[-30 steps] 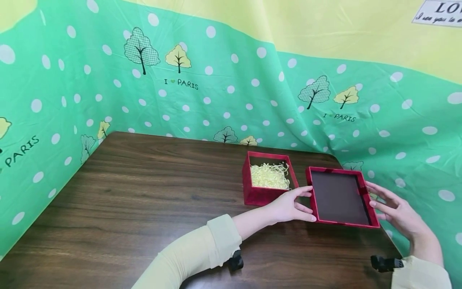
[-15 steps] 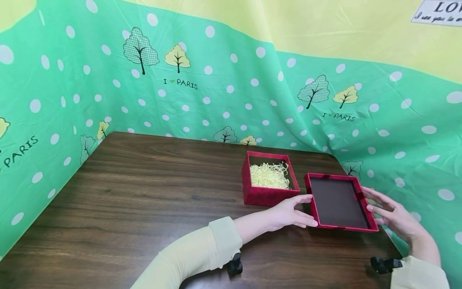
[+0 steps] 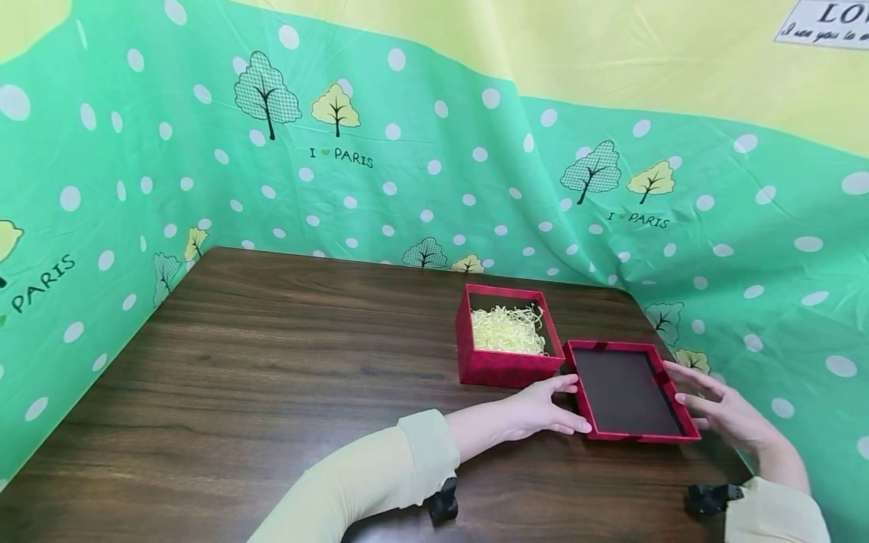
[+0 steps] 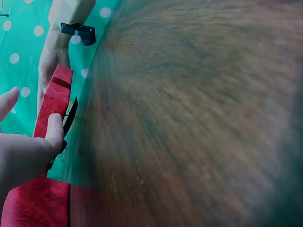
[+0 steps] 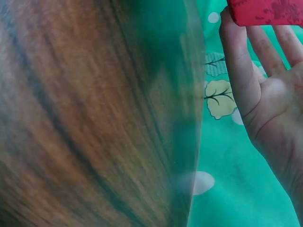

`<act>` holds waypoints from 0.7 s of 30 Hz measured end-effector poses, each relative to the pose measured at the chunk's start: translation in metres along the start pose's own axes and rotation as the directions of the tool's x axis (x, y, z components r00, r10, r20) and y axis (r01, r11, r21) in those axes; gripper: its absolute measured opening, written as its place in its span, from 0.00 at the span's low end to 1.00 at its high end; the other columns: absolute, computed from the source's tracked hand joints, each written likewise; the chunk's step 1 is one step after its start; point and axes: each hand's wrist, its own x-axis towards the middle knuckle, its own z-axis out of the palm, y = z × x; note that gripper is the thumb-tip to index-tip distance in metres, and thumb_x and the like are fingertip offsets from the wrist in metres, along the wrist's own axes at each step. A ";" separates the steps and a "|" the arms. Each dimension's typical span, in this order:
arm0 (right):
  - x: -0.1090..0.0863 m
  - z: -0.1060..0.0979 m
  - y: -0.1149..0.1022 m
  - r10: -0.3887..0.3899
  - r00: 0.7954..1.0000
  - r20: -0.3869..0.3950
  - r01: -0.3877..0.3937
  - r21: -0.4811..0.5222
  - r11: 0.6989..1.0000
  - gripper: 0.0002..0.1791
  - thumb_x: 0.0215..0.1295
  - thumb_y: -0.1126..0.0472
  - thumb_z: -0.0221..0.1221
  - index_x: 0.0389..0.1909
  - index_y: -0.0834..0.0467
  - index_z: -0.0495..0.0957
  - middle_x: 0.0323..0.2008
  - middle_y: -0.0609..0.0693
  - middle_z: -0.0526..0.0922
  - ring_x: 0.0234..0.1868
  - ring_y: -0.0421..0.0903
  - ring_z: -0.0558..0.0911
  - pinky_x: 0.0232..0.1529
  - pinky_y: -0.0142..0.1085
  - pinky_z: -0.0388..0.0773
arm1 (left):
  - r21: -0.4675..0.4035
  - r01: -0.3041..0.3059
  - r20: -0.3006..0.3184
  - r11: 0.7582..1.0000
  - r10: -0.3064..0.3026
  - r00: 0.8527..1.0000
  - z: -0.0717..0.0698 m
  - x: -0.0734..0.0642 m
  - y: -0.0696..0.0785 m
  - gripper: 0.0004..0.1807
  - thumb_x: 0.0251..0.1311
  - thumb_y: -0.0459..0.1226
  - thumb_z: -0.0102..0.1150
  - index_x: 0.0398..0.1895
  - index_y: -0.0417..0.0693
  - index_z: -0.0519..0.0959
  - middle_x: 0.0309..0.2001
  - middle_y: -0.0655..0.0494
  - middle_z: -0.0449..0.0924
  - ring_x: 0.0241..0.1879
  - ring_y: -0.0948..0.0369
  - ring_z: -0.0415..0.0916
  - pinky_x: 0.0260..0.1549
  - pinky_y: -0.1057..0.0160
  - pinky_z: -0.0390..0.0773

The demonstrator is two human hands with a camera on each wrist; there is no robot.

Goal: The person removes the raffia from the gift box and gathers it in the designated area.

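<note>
A square red box lid, its dark inside facing up, is held low over the table's right part between both hands. My left hand holds its left wall, thumb near the front corner and fingers spread toward the back. The opposite wall is held by my right hand; in the right wrist view its thumb reaches the red lid corner, with other fingers partly behind the lid. In the left wrist view a dark strip hangs beside the lid. Left of it stands the open red box with pale shredded filler inside.
A dark wood-grain table lies under everything. Its right edge runs close beneath the lid and right hand. Behind and beside it hangs a green and yellow printed cloth. Black wrist cameras sit on the left cuff and right cuff.
Both hands have lowered the lid and brought it toward the box, a little left. Its near edge has come toward me. The box has stayed where it was.
</note>
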 end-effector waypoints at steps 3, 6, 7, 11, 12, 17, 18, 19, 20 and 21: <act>0.002 0.001 0.003 -0.009 1.000 0.014 0.008 0.022 1.000 0.32 0.73 0.62 0.46 0.74 0.50 0.47 0.54 0.20 0.67 0.49 0.23 0.74 0.41 0.44 0.81 | -0.015 0.020 -0.013 1.000 -0.020 1.000 -0.001 0.002 -0.003 0.40 0.51 0.18 0.58 0.68 0.44 0.61 0.57 0.58 0.68 0.37 0.56 0.79 0.47 0.50 0.78; 0.003 0.003 0.004 0.003 1.000 0.015 -0.003 0.017 1.000 0.32 0.72 0.61 0.47 0.74 0.50 0.48 0.53 0.19 0.67 0.49 0.23 0.74 0.41 0.45 0.80 | -0.017 0.032 -0.022 0.999 -0.032 0.999 -0.002 0.004 -0.005 0.40 0.50 0.17 0.58 0.69 0.44 0.61 0.57 0.57 0.68 0.38 0.56 0.78 0.47 0.51 0.78; 0.004 0.003 0.005 0.010 1.000 0.009 -0.010 0.013 1.000 0.32 0.72 0.61 0.47 0.74 0.49 0.48 0.53 0.19 0.67 0.48 0.23 0.73 0.41 0.46 0.80 | -0.023 0.035 -0.023 0.999 -0.036 0.999 -0.002 0.004 -0.005 0.41 0.50 0.17 0.58 0.69 0.45 0.61 0.57 0.57 0.68 0.38 0.56 0.78 0.47 0.50 0.78; 0.007 0.004 0.008 0.027 1.000 0.006 -0.027 -0.002 1.000 0.33 0.72 0.59 0.47 0.74 0.50 0.48 0.53 0.20 0.64 0.48 0.21 0.72 0.43 0.47 0.79 | -0.038 0.052 -0.030 0.998 -0.053 0.998 -0.003 0.005 -0.006 0.42 0.49 0.16 0.58 0.69 0.47 0.62 0.55 0.55 0.68 0.34 0.57 0.78 0.47 0.51 0.78; 0.008 0.004 0.009 0.029 1.000 0.008 -0.029 -0.008 1.000 0.33 0.72 0.59 0.47 0.74 0.50 0.47 0.53 0.20 0.63 0.48 0.20 0.71 0.43 0.47 0.79 | -0.042 0.057 -0.032 0.997 -0.059 0.998 -0.003 0.006 -0.006 0.42 0.49 0.16 0.58 0.69 0.48 0.62 0.54 0.54 0.68 0.33 0.57 0.78 0.47 0.51 0.78; 0.013 0.004 0.016 0.048 0.998 0.031 -0.047 -0.024 0.999 0.33 0.73 0.58 0.46 0.74 0.52 0.46 0.52 0.20 0.62 0.47 0.20 0.70 0.45 0.47 0.78 | -0.049 0.089 -0.034 0.995 -0.091 0.995 -0.005 0.008 -0.009 0.43 0.49 0.17 0.58 0.69 0.49 0.61 0.54 0.53 0.67 0.34 0.56 0.78 0.46 0.50 0.79; 0.014 0.005 0.017 0.054 0.998 0.035 -0.053 -0.025 0.998 0.33 0.73 0.58 0.46 0.74 0.52 0.46 0.52 0.19 0.62 0.47 0.20 0.70 0.45 0.47 0.78 | -0.049 0.093 -0.032 0.994 -0.095 0.995 -0.005 0.008 -0.010 0.43 0.49 0.17 0.58 0.70 0.49 0.60 0.54 0.52 0.67 0.36 0.56 0.77 0.46 0.50 0.79; 0.015 0.005 0.018 0.058 0.998 0.039 -0.057 -0.025 0.998 0.33 0.73 0.57 0.46 0.74 0.52 0.46 0.52 0.19 0.63 0.47 0.21 0.71 0.45 0.46 0.78 | -0.048 0.097 -0.031 0.994 -0.098 0.995 -0.006 0.008 -0.010 0.43 0.49 0.17 0.58 0.70 0.49 0.60 0.55 0.52 0.67 0.38 0.56 0.77 0.46 0.50 0.79; 0.016 0.005 0.019 0.055 0.997 0.047 -0.054 -0.025 0.998 0.33 0.73 0.57 0.46 0.74 0.53 0.45 0.52 0.19 0.63 0.48 0.21 0.71 0.46 0.45 0.78 | -0.048 0.099 -0.028 0.994 -0.101 0.995 -0.007 0.008 -0.011 0.43 0.49 0.17 0.58 0.70 0.48 0.60 0.55 0.52 0.67 0.40 0.55 0.77 0.46 0.50 0.79; 0.016 0.005 0.020 0.058 0.997 0.051 -0.057 -0.023 0.998 0.33 0.73 0.57 0.46 0.74 0.53 0.45 0.51 0.18 0.63 0.48 0.21 0.71 0.46 0.44 0.78 | -0.047 0.102 -0.026 0.994 -0.103 0.994 -0.007 0.008 -0.011 0.44 0.49 0.17 0.58 0.70 0.48 0.59 0.56 0.52 0.67 0.41 0.56 0.77 0.47 0.50 0.78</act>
